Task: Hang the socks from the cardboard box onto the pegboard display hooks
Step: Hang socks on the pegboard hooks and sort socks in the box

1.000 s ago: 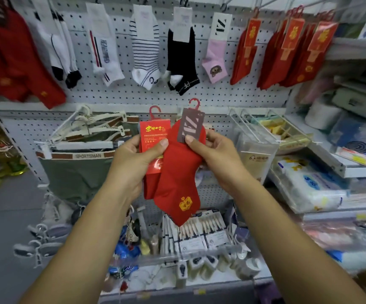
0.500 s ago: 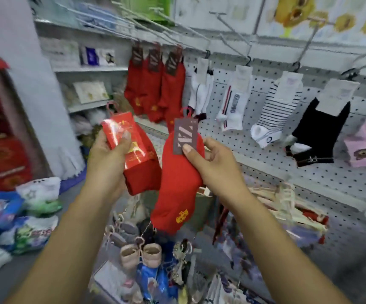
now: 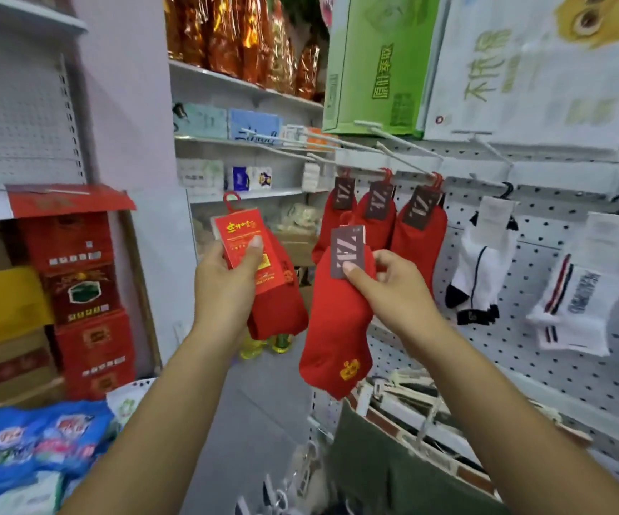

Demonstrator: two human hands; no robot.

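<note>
My left hand (image 3: 226,288) grips a red sock pair with a red printed card (image 3: 248,250) and a red plastic hook on top. My right hand (image 3: 393,288) pinches the grey label of a second red sock pair (image 3: 334,328), which hangs down with a gold crown emblem near the toe. Just behind them, three red sock pairs with grey labels (image 3: 378,217) hang from hooks on the white pegboard (image 3: 560,328). Bare metal hooks (image 3: 408,150) jut out above those socks. The cardboard box is out of sight.
White socks (image 3: 486,262) and striped white socks (image 3: 579,288) hang further right on the pegboard. Shelves with small boxes (image 3: 248,128) stand behind. Stacked red cartons (image 3: 81,288) and blue bags (image 3: 29,447) sit at the left. Hangers with a green garment (image 3: 393,470) lie below.
The view has swung left along the pegboard, bringing the three hanging red pairs close behind my hands. My hands have moved apart, each keeping its own sock pair.
</note>
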